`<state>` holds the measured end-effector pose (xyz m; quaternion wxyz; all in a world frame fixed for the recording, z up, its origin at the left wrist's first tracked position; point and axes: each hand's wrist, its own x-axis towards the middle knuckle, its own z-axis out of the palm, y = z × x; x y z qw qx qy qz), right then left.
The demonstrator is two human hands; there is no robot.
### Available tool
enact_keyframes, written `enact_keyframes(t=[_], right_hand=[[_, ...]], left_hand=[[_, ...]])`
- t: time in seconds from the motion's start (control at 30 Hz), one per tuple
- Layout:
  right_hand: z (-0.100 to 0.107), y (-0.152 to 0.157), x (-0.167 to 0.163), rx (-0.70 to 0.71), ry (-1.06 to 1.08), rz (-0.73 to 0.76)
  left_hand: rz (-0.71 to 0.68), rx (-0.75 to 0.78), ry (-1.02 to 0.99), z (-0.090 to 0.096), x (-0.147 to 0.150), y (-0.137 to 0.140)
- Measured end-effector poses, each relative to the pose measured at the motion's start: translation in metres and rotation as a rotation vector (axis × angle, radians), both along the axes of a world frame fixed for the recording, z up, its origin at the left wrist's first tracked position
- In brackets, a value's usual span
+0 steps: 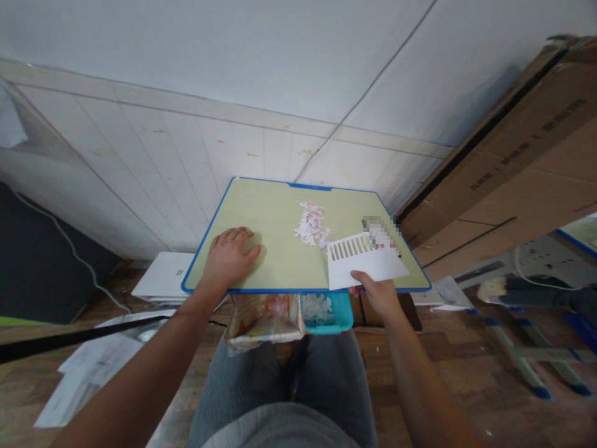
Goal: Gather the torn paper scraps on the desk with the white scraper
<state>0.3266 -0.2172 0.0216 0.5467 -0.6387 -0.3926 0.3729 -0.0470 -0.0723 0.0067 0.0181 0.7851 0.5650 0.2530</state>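
Observation:
My left hand (232, 256) lies palm down on the left part of a small pale green table (265, 208), fingers spread a little and nothing in them. Between thumb and fingers, my right hand (377, 292) grips the near edge of a white card (377, 267) with a row of narrow slots along its far side. The card is over the table's front right corner. Beyond its left end, a loose heap of small white and pink paper pieces (311, 225) sits near the table's middle. A pixelated patch (383, 231) hides what lies at the card's far right.
Under the tabletop, a turquoise bin (342, 316) holds whitish translucent pieces, beside a plastic-wrapped container (265, 320). A large cardboard box (508, 155) stands at the right, and a white panelled wall (233, 140) behind. White boxes (163, 277) and papers are on the left floor.

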Motion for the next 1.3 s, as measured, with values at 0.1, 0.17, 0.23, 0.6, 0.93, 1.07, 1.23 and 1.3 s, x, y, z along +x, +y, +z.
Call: enact_keyframes(t=[0.1, 0.17, 0.23, 0.6, 0.93, 1.07, 1.23, 1.3], right_hand=[[-0.002, 0.009, 0.000, 0.051, 0.041, -0.145], [-0.004, 0.016, 0.001, 0.112, 0.045, -0.250], [-0.007, 0.024, 0.002, 0.158, 0.033, -0.293], [-0.016, 0.055, -0.009, 0.180, -0.054, -0.183], [-0.014, 0.045, -0.010, 0.124, -0.134, -0.126], [-0.013, 0.027, -0.008, 0.080, -0.158, -0.074], [-0.012, 0.006, -0.004, 0.036, -0.131, 0.003], [-0.011, 0.002, -0.002, 0.023, -0.131, 0.036]], left_hand=[[0.008, 0.000, 0.005, 0.000, 0.000, 0.000], [0.005, 0.001, 0.008, -0.001, 0.000, 0.000], [0.001, 0.003, 0.010, -0.001, -0.001, 0.000], [0.005, 0.008, 0.020, -0.001, -0.001, 0.000], [0.007, 0.005, -0.005, -0.002, 0.001, 0.000], [0.005, 0.000, -0.001, -0.001, 0.001, 0.001], [0.000, 0.009, 0.017, -0.002, 0.000, 0.001], [0.006, 0.013, 0.022, -0.003, 0.000, 0.001]])
